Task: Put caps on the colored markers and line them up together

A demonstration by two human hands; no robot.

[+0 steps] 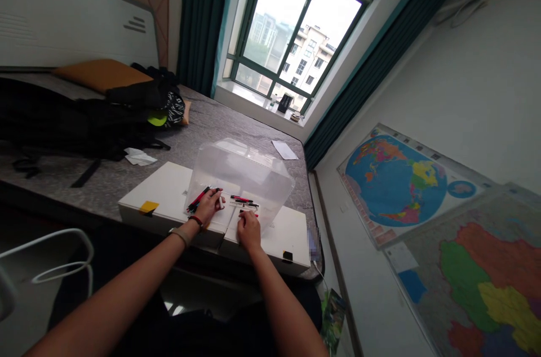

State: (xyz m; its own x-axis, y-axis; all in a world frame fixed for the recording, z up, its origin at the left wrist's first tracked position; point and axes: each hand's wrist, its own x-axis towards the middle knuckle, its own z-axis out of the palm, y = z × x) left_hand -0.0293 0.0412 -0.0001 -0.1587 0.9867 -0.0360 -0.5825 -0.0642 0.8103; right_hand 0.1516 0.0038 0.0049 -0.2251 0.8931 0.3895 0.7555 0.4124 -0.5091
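Observation:
My left hand is curled with a small white object at its fingertips; its kind is too small to make out. Beside and partly under that hand lie several red and black pens. My right hand is closed, knuckles up, just in front of a small group of pens; what its fingers hold, if anything, is hidden. Both hands are at the open side of a clear plastic box, which rests on two white cartons. The wrist on the left wears bands.
The cartons stand at the edge of a grey mattress. Dark bags and a crumpled tissue lie on the left, and a white paper behind the box. Wall maps hang at right; a white cable loops at lower left.

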